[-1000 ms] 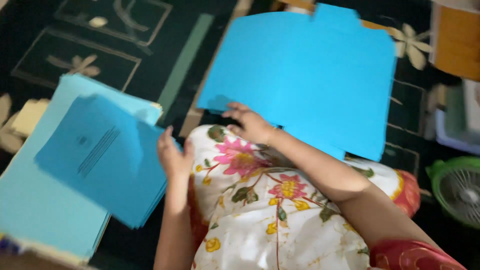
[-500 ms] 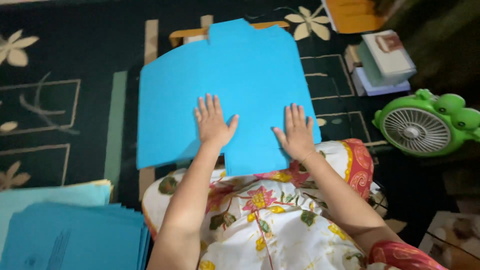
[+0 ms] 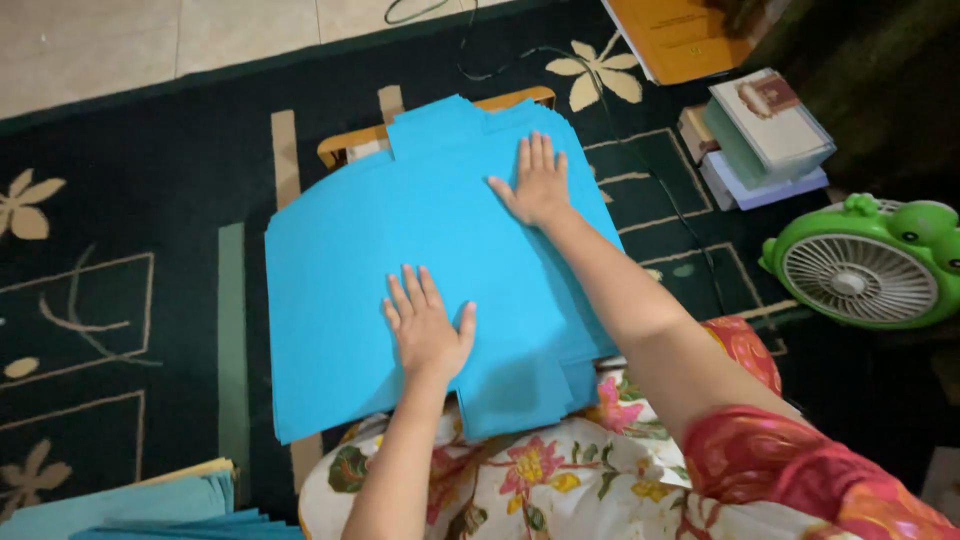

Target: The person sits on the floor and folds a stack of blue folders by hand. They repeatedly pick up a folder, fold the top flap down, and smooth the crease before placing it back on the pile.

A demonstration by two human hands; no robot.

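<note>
dark patterned rug (image 3: 120,200) underneath, floral lap nearest, blue card stack (image 3: 150,510) off at the lower left. left hand (image 3: 428,328) flat, fingers spread, gripping nothing, pinning the big blue cut sheet (image 3: 340,260) near its lower edge, seemingly against sliding. further out, right hand (image 3: 538,182) likewise open and flat on the sheet's upper part, over a low wooden stand (image 3: 345,148); green fan (image 3: 868,268) and books (image 3: 765,135) beyond, well apart.

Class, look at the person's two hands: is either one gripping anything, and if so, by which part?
Nothing is gripped. The left hand and right hand both lie flat, fingers spread, pressing on top of the blue card sheet, left near its near edge, right near its far edge.
</note>
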